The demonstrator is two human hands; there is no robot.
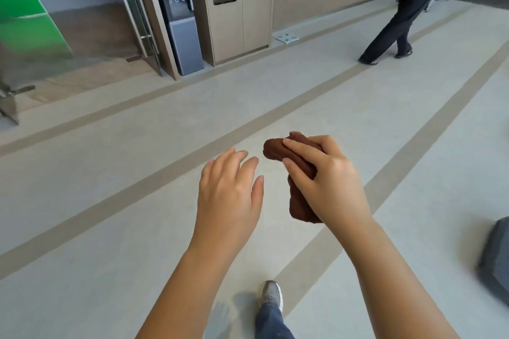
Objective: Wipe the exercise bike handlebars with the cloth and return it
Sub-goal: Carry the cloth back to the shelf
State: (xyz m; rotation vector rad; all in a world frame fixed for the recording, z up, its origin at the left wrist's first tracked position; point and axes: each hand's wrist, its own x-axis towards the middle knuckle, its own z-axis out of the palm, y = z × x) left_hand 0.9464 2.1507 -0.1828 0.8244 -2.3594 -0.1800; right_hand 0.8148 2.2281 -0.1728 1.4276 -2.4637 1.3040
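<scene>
Two bare forearms reach in from the bottom, the hands held side by side above the floor. The left hand is palm down, its fingers spread and only lightly bent, holding nothing and touching nothing. Just beside it, with a small gap between them, the right hand grips the cloth, a brown bundle rolled or bunched into a thick wad. The fingers curl over its upper part; one rounded end sticks out past the fingertips toward the left hand, and the other end hangs below the palm. The cloth is in the air, clear of the floor. Below the hands, near the floor's front edge, a grey shoe and a blue trouser leg show. Tan stripes run slantwise across the pale floor. At the right edge sits a dark grey block, cut off by the frame. Along the floor's far edge stand a dark water dispenser and, just beside it, a beige cabinet with two doors, each with a dark opening. A green panel fills the far left corner. Toward the far right corner another person in dark trousers is mid-stride.
</scene>
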